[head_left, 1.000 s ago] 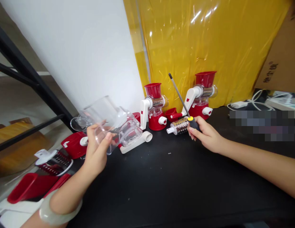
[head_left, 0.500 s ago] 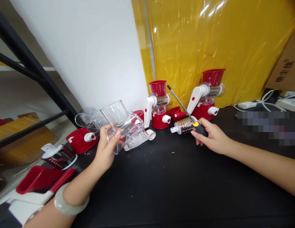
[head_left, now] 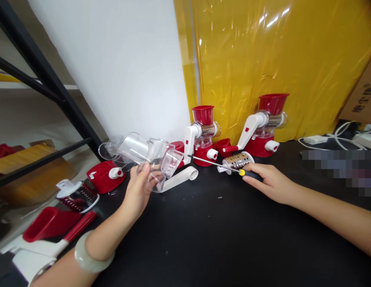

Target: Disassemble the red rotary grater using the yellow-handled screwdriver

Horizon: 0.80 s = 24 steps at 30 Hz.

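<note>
My left hand [head_left: 138,192] grips a clear plastic grater housing [head_left: 146,154] and holds it tilted just above the black table [head_left: 209,235]. My right hand [head_left: 267,183] is closed round the black-and-yellow handle of a screwdriver [head_left: 221,164], whose shaft lies nearly level and points left toward the housing. A perforated metal grater drum [head_left: 237,161] lies on the table just behind the screwdriver. A white crank handle [head_left: 181,178] lies below the clear housing.
Two assembled red-and-white rotary graters [head_left: 203,133] [head_left: 265,127] stand at the back by a yellow plastic sheet [head_left: 278,59]. Loose parts lie at left: a red base [head_left: 103,177], a slicing drum [head_left: 76,195], a red pusher [head_left: 50,227]. Cables [head_left: 332,139] run at far right.
The screwdriver has swung down from pointing upward to lying almost flat, tip to the left. My left hand has tipped the clear housing further over. The camera has shifted left.
</note>
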Each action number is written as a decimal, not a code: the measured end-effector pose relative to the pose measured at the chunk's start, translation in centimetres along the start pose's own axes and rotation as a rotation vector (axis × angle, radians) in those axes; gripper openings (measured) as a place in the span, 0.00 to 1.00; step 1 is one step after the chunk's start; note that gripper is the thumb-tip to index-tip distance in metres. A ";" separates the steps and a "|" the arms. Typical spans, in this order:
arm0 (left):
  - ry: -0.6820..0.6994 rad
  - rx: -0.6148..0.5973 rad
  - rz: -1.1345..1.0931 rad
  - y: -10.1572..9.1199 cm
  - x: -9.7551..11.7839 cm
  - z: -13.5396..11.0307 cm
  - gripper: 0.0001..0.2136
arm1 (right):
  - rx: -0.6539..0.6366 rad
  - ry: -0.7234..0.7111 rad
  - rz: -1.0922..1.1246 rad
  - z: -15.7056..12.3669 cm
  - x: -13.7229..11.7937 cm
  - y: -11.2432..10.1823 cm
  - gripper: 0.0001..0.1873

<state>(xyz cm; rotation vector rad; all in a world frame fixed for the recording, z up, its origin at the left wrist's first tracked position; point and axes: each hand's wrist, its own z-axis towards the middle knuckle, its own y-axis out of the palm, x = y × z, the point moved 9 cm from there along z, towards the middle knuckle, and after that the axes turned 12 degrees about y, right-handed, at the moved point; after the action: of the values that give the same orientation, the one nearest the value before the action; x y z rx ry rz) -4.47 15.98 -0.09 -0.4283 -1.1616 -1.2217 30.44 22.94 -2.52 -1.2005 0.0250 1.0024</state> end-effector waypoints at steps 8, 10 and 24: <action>0.022 0.044 -0.023 0.1 0.2 -0.3 0.31 | -0.009 0.025 -0.089 0.0 0.1 0.4 0.15; 0.017 0.034 -0.032 0.3 0.1 -0.6 0.32 | -0.002 0.029 -0.093 0.0 -0.1 0.5 0.15; 0.005 -0.026 -0.080 0.9 -0.4 -1.3 0.30 | 0.027 0.017 -0.093 -0.3 -1.1 0.2 0.15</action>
<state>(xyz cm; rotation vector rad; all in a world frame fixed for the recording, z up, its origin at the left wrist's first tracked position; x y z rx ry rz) -3.04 15.45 -0.65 -0.4017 -1.1694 -1.3071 29.79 22.02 -2.29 -1.1746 -0.0035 0.9083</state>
